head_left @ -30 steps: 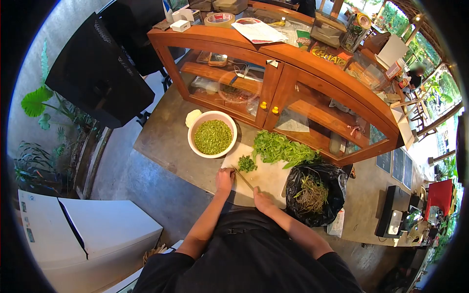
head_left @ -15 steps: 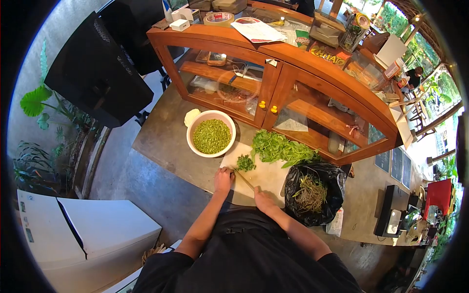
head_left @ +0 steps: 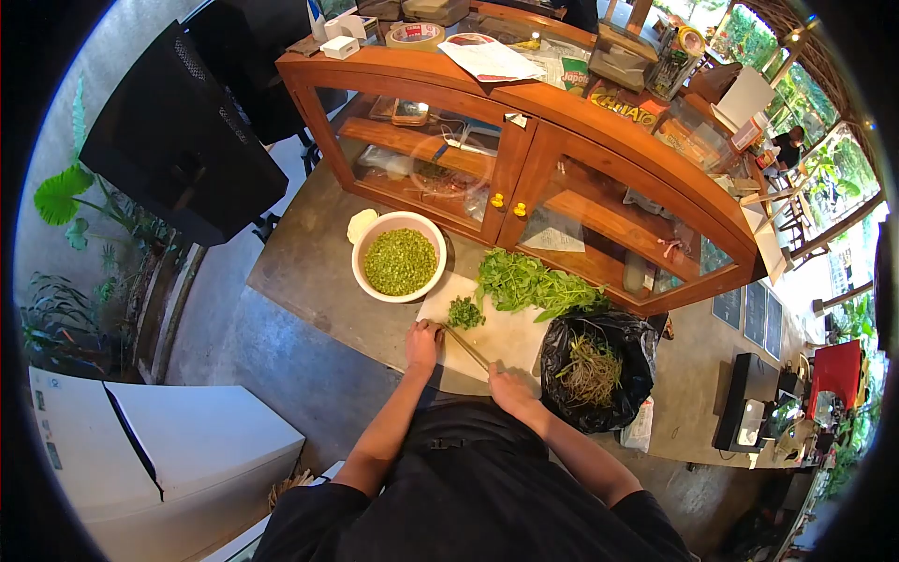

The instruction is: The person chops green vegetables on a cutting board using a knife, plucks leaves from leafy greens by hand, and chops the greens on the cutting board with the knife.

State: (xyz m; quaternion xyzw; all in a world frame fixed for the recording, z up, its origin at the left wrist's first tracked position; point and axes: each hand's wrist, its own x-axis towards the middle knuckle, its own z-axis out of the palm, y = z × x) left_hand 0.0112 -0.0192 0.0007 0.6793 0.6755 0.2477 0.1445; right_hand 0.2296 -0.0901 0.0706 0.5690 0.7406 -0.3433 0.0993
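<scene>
In the head view, my right hand (head_left: pixel 509 389) is closed round the handle of a knife (head_left: pixel 465 347), whose blade slants up to the left over a pale cutting board (head_left: pixel 459 379). At the blade's far end is my left hand (head_left: pixel 423 345), fingers bunched against the tip; their exact grip is too small to see. Just beyond the blade lies a small heap of chopped greens (head_left: pixel 465 312). Uncut leafy greens (head_left: pixel 529 285) are piled along the board's far edge. A white bowl (head_left: pixel 359 276) full of chopped green pieces stands past my left hand.
Right of the board, a black plastic bag (head_left: pixel 642 361) holds rooty stem ends (head_left: pixel 592 370). A wooden glass-door cabinet (head_left: pixel 524 140) stands along the counter's (head_left: pixel 309 272) back. A pale round item (head_left: pixel 362 223) lies beside the bowl. On the left are a black speaker (head_left: pixel 183 140) and a white fridge (head_left: pixel 206 421).
The whole view has shifted slightly to the left. Both hands and the knife keep nearly the same place over the board, with the blade turned a little.
</scene>
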